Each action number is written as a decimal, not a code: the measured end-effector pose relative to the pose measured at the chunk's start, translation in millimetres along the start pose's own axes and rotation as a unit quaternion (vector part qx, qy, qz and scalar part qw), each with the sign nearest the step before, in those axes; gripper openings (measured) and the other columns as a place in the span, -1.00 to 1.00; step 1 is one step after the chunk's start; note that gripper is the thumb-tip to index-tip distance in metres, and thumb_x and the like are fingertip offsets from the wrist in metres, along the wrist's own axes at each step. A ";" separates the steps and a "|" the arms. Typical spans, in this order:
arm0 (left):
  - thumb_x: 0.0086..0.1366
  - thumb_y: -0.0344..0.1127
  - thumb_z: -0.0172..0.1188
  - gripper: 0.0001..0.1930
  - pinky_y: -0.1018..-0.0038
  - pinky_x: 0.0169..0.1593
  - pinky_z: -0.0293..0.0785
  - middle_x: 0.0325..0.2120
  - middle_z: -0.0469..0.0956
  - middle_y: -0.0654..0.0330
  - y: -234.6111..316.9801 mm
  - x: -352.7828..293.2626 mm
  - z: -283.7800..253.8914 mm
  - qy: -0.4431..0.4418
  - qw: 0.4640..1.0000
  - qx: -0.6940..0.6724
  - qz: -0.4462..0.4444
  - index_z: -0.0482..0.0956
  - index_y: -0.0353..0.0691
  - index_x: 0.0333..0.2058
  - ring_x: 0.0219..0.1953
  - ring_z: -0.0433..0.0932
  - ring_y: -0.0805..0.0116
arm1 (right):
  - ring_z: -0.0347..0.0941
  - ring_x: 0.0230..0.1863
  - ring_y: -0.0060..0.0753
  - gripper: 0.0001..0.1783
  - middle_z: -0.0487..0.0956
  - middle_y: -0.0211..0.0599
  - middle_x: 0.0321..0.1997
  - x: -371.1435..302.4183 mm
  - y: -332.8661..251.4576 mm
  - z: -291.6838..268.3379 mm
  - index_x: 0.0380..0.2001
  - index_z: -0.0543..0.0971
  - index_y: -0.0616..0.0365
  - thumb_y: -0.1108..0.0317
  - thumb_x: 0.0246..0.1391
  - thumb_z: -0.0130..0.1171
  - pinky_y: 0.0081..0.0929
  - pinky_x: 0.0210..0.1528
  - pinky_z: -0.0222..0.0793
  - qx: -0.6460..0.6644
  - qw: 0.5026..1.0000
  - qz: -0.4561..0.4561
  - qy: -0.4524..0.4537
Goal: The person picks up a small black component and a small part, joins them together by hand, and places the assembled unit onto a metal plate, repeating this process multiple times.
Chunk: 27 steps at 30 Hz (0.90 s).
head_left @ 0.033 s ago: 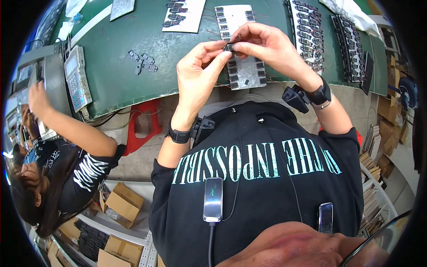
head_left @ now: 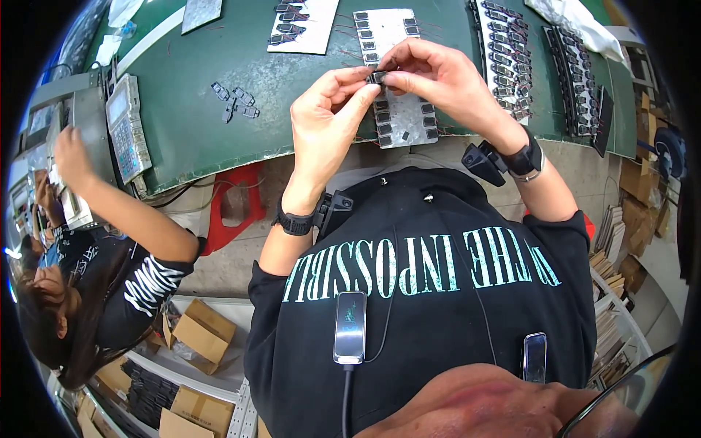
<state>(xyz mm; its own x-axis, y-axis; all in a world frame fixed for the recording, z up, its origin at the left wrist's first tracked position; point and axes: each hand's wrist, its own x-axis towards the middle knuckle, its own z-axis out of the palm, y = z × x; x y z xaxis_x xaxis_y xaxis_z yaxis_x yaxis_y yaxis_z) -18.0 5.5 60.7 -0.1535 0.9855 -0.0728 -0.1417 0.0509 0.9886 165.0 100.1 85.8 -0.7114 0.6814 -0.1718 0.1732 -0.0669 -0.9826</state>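
Between the fingertips of both hands is a small black rectangular part, partly covered by the fingers. My left hand pinches it from the left with thumb and forefinger. From the right, my right hand grips it the same way. Below them on the bench lies a pale metal plate, with small black rectangular pieces along its two long edges and thin wires trailing off. A lone small dark square rests near the plate's front end.
Loose black parts lie on the green bench at left. A white board of wired parts is behind, and two filled racks stand right. At far left, a co-worker's arm reaches toward a keypad machine.
My hands and the black part stay almost still. The co-worker's raised hand has shifted slightly to the right.
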 end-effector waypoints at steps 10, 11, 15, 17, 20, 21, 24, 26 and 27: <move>0.28 -0.52 0.31 -0.75 0.65 -0.13 0.54 -0.31 0.70 0.22 6.8 10.5 -3.0 0.041 0.999 0.023 0.008 0.63 -0.39 -0.06 -0.26 0.62 0.60 | 0.52 -0.21 -0.58 -0.84 0.62 -0.36 -0.20 8.6 -20.0 5.9 -0.20 0.62 0.27 0.49 0.14 0.26 -0.56 -0.09 0.46 -0.212 0.965 -0.119 0.095; 0.28 -0.52 0.31 -0.75 0.64 -0.13 0.55 -0.31 0.70 0.22 7.7 9.9 -3.0 0.038 0.999 0.022 0.006 0.63 -0.39 -0.06 -0.26 0.62 0.59 | 0.52 -0.21 -0.58 -0.84 0.62 -0.36 -0.20 8.3 -20.5 5.7 -0.20 0.62 0.27 0.49 0.14 0.26 -0.56 -0.09 0.46 -0.211 0.966 -0.118 0.096; 0.28 -0.51 0.31 -0.75 0.63 -0.13 0.55 -0.32 0.70 0.22 9.4 7.9 -4.1 0.026 0.999 0.026 0.003 0.64 -0.39 -0.07 -0.26 0.62 0.59 | 0.51 -0.21 -0.62 -0.85 0.62 -0.41 -0.20 8.7 -21.9 3.2 -0.20 0.63 0.27 0.45 0.17 0.25 -0.57 -0.10 0.46 -0.204 0.975 -0.047 0.075; 0.28 -0.51 0.31 -0.75 0.63 -0.12 0.55 -0.31 0.70 0.22 9.1 6.6 -4.7 0.018 0.999 0.039 0.005 0.64 -0.38 -0.07 -0.25 0.62 0.59 | 0.51 -0.20 -0.65 -0.84 0.62 -0.46 -0.21 9.7 -23.7 -1.3 -0.19 0.63 0.25 0.41 0.21 0.24 -0.58 -0.12 0.47 -0.190 0.980 -0.020 0.049; 0.28 -0.51 0.30 -0.75 0.63 -0.12 0.55 -0.31 0.70 0.21 13.3 6.1 -3.3 0.013 0.999 0.038 0.004 0.63 -0.38 -0.06 -0.25 0.63 0.59 | 0.52 -0.20 -0.67 -0.83 0.62 -0.48 -0.21 14.1 -15.6 -8.3 -0.18 0.62 0.24 0.38 0.23 0.24 -0.59 -0.13 0.48 -0.116 0.993 0.010 0.019; 0.29 -0.51 0.30 -0.75 0.63 -0.11 0.55 -0.31 0.70 0.21 14.3 6.0 -2.8 0.011 0.999 0.037 0.004 0.63 -0.38 -0.06 -0.25 0.63 0.59 | 0.52 -0.21 -0.67 -0.83 0.61 -0.48 -0.20 16.0 -11.2 -10.2 -0.17 0.62 0.24 0.37 0.25 0.23 -0.60 -0.13 0.50 -0.049 0.998 0.028 0.001; 0.29 -0.52 0.30 -0.75 0.63 -0.10 0.55 -0.29 0.70 0.20 13.7 4.2 -2.0 0.004 1.000 0.016 -0.004 0.63 -0.38 -0.05 -0.24 0.63 0.58 | 0.54 -0.22 -0.66 -0.81 0.61 -0.46 -0.20 13.8 -8.1 -11.7 -0.16 0.60 0.24 0.35 0.26 0.23 -0.61 -0.14 0.53 0.044 0.997 0.055 -0.021; 0.29 -0.52 0.30 -0.75 0.63 -0.09 0.55 -0.29 0.70 0.20 12.3 2.6 -2.5 0.003 1.000 0.006 -0.007 0.63 -0.37 -0.05 -0.23 0.63 0.57 | 0.57 -0.24 -0.64 -0.80 0.61 -0.41 -0.19 12.2 -7.6 -10.5 -0.14 0.58 0.24 0.34 0.26 0.23 -0.62 -0.15 0.57 0.095 0.992 0.076 -0.032; 0.29 -0.52 0.30 -0.75 0.62 -0.09 0.55 -0.28 0.70 0.19 11.4 1.8 -2.9 0.002 1.000 0.001 -0.010 0.63 -0.38 -0.05 -0.23 0.63 0.57 | 0.57 -0.24 -0.64 -0.80 0.61 -0.41 -0.19 11.5 -6.8 -9.5 -0.14 0.58 0.24 0.34 0.26 0.23 -0.62 -0.15 0.57 0.095 0.992 0.075 -0.032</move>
<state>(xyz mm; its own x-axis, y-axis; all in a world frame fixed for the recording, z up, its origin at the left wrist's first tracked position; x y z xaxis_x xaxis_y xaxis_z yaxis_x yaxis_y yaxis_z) -22.7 7.4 71.4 -0.1553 0.9835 -0.0926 -0.1420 0.0705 0.9874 162.1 115.3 91.2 -0.7302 0.6059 -0.3157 0.1542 -0.3040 -0.9401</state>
